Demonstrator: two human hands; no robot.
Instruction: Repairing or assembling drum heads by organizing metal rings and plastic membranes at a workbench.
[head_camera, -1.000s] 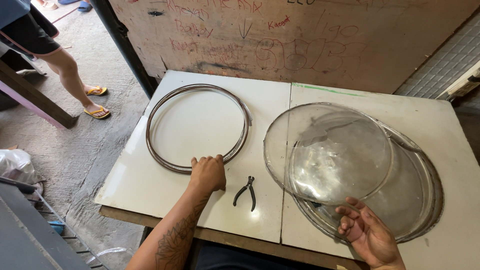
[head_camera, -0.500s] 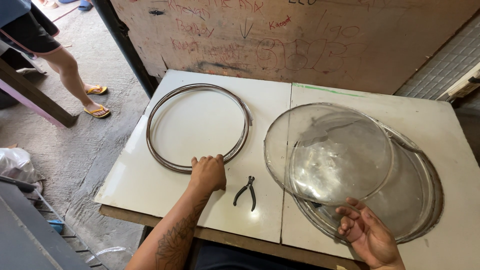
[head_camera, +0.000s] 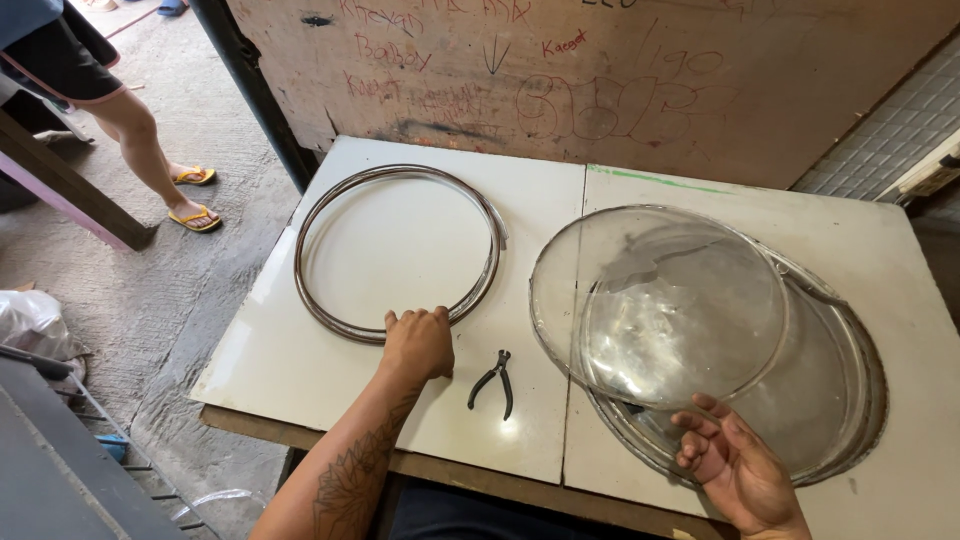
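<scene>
Clear glass dome (head_camera: 660, 300) unmoved since second ago; right hand (head_camera: 735, 470) still spread under near rim. Left hand (head_camera: 418, 342) still curled, knuckles resting on metal ring (head_camera: 400, 250); pliers (head_camera: 493, 380) near, untouched.

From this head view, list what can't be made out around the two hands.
- Left hand: fingertips curl over the metal ring; grip hidden.
- Right hand: wrist cut by bottom edge; contact with the clear dome unclear.
- Pliers: jaws too small.
</scene>
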